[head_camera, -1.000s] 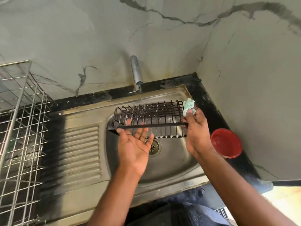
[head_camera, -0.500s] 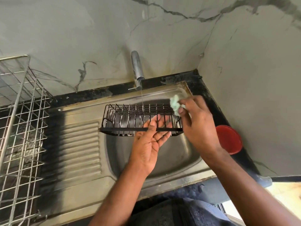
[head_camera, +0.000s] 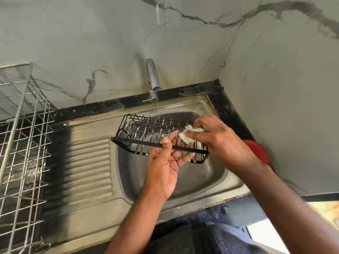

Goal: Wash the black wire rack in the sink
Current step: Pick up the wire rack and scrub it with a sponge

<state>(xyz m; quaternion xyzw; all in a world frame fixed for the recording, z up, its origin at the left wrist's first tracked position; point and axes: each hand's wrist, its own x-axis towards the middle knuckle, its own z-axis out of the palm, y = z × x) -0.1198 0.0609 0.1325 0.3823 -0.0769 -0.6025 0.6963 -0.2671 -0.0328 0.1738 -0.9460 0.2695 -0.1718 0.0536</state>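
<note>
From the head camera, the black wire rack [head_camera: 146, 136] is held in the air over the bowl of the steel sink [head_camera: 201, 180], tilted so its near rail slopes down to the right and its open top faces up. The left hand [head_camera: 165, 167] grips it from below, palm up: the thumb is hooked over the near rail about midway along, and the fingers pass under the wires and curl up behind them. The right hand [head_camera: 220, 142] is over the right end of the rack, fingers closed on a crumpled pale green cloth [head_camera: 187, 137] that it presses against the wires there; the motion blurs that hand a little. A thin stream of water falls from the chrome tap [head_camera: 153, 77], which is fixed to the marbled grey wall [head_camera: 91, 33], and lands on the far side of the rack. The sink has a ribbed draining board [head_camera: 88, 162] to the left of the bowl and is set into a black counter [head_camera: 227, 107] in a corner of the room. A red bowl [head_camera: 258, 151] sits on the counter to the right of the sink, partly hidden behind the right wrist. At the far left stands a silver wire basket [head_camera: 22, 143].
</note>
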